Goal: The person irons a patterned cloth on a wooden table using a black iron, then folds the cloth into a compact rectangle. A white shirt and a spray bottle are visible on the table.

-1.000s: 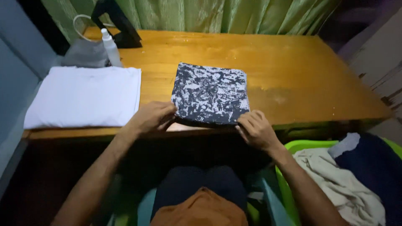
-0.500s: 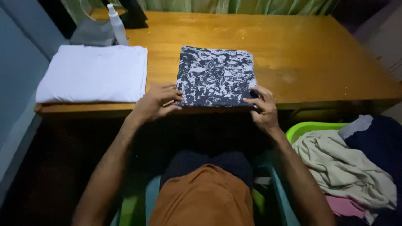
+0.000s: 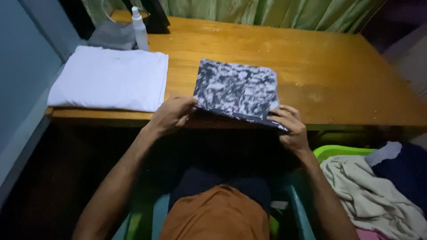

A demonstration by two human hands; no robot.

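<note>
A folded dark blue and white patterned cloth [image 3: 237, 90] is lifted at its near edge above the front of the wooden table [image 3: 338, 84]. My left hand [image 3: 171, 114] grips its near left corner. My right hand [image 3: 291, 126] grips its near right corner. The cloth tilts, its far edge still low over the table top. To the left on the table lies a folded white garment [image 3: 109, 78].
A white spray bottle [image 3: 140, 29], a grey cloth [image 3: 111, 38] and a dark iron stand at the table's back left. A green basket [image 3: 338, 151] with cream and dark clothes [image 3: 369, 191] sits at my right. Green curtains hang behind.
Both hands closed on the patterned cloth's near corners and raised its near edge off the table. The camera view shifted slightly.
</note>
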